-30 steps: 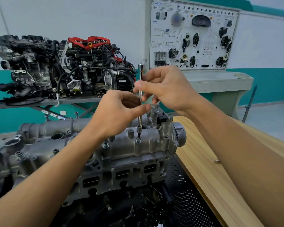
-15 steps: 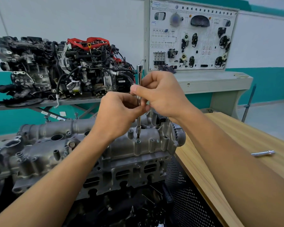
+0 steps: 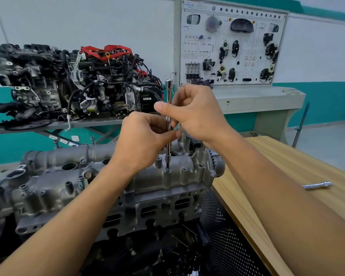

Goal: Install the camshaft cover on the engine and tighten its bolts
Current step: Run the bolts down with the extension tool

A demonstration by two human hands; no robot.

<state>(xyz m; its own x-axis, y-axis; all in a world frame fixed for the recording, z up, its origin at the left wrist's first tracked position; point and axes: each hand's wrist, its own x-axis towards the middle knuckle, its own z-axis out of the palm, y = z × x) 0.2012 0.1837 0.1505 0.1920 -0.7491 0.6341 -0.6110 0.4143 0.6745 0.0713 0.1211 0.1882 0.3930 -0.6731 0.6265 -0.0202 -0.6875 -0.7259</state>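
Hands meet on a long, slim chrome socket driver (image 3: pixel 168 154) that stands upright over the engine. The left hand (image 3: pixel 143 140) pinches the shaft low down between thumb and curled fingers. The right hand (image 3: pixel 195 114), just above it, pinches the knurled part of the same shaft, thumb pointing left. Directly below both hands, the driver's tip sits on a small steel bolt (image 3: pixel 167 170) at the near edge of the grey cast-aluminium camshaft cover (image 3: pixel 183 174), which lies on top of the grey engine block (image 3: pixel 147 213). Right of the right forearm, well apart, a short chrome extension bar (image 3: pixel 317 185) lies on the pale wooden bench (image 3: pixel 287 164). Beyond the hands, a black engine with red hoses (image 3: pixel 78 82) sits on a stand.
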